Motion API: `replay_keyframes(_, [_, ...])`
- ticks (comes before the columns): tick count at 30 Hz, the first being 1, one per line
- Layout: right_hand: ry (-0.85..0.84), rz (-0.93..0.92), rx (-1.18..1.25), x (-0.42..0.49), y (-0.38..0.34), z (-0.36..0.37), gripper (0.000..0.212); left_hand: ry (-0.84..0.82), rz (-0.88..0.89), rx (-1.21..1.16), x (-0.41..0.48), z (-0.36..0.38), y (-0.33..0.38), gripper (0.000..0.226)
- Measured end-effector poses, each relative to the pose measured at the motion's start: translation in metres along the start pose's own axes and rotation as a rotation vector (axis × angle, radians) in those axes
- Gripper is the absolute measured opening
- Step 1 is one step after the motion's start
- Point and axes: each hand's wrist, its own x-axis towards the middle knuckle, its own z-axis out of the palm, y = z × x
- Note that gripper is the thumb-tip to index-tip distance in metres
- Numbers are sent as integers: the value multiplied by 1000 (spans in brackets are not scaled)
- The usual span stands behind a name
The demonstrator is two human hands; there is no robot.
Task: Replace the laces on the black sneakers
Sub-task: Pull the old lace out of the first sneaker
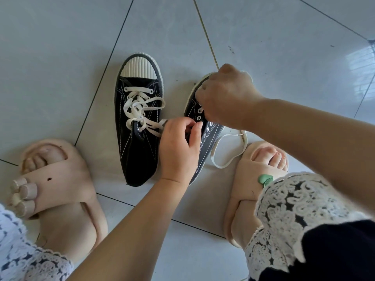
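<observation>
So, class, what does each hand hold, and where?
The right hand grips the unlaced black canvas sneaker at its eyelet edge. The left hand curls its fingers at the eyelets; whether it holds anything is unclear.

Bright, even daylight fills the scene. A pale window reflection glares off the glossy floor (354,63) at the far right. Shadows are soft, hugging the left sneaker (140,151). Wide-angle distortion bends the tile joints toward the edges, and the near corners look slightly soft.

Tiled floor (60,57) carries a laced black sneaker (138,151), a second sneaker (210,136) seemingly tipped sideways, a loose lace (212,155), beige slippers (60,179)
</observation>
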Motion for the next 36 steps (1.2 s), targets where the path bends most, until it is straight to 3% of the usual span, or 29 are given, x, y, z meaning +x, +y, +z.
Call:
replay_keyframes(2, [14,48,378,-1,9,13,11,1,9,4,0,-1,0,17])
replay_keyframes(5, [89,410,955,-13,13,26,7,23,-5,8,1,-2,-1,17])
replay_keyframes(7, [57,589,1165,-17,9,35,10,26,-5,8,1,-3,0,17])
replay_keyframes(8, [28,595,1185,-18,9,37,10,22,1,8,1,-2,1,17])
replay_keyframes(10, [42,495,1131,-17,15,34,6,17,9,10,0,-2,3,17])
replay_keyframes(12, [156,340,1126,-12,23,24,17,16,11,15,0,-2,2,16])
replay_keyframes(14, [136,170,1047,-5,23,15,23,11,8,20,1,-2,1,16])
replay_keyframes(16, [66,58,714,-2,10,13,19,1,0,21,1,-2,0,17])
replay_keyframes(18, [137,-50,403,0,-1,15,17,-6,-3,15,1,-2,1,17])
replay_keyframes(19, [164,-61,368,-1,0,15,21,-3,-1,11,1,-2,1,18])
replay_keyframes(21, [177,167,661,0,8,20,24,5,2,8,1,-2,0,17])
replay_keyframes(24, [228,811,1513,1,28,25,18,15,-3,11,2,-3,-1,16])
replay_keyframes(26, [106,966,1695,-7,29,33,23,24,-16,5,3,-4,-1,16])
replay_keyframes(28, [-29,802,1395,-12,25,39,14,29,-21,3,4,-4,-1,17])
replay_keyframes(30, [35,624,1116,-14,25,38,23,26,-15,6,3,-3,-1,17])
replay_keyframes(33, [178,375,1106,-8,23,21,46,20,-11,10,3,-3,-1,17])
replay_keyframes(36, [113,109,902,-1,10,11,36,22,-9,9,3,-3,-1,17])
